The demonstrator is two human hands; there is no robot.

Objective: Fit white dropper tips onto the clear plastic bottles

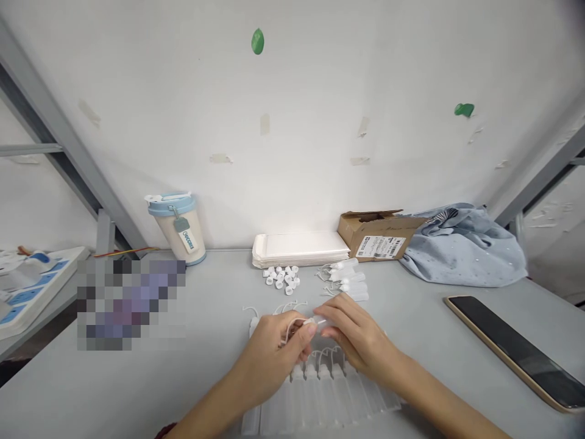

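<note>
In front of me, both hands meet at a small translucent plastic tube [322, 322] with a white cap and a thin white cord. My left hand [269, 347] pinches the capped end, its cord looping over the fingers. From the right, my right hand [363, 338] grips the clear body with thumb and fingers. Below my hands lies a row of similar translucent tubes [320, 399], with white corded tops; my forearms hide part of it. Loose white caps [281, 279] are scattered beyond. To their right is a small pile of corded tubes [351, 281].
Against the wall are a stack of white padded envelopes [301, 249], a cardboard box [379, 235] and light-blue cloth [461, 250]. A tumbler [178, 231] stands back left, near a power strip [36, 292]. At right lies a phone [516, 347].
</note>
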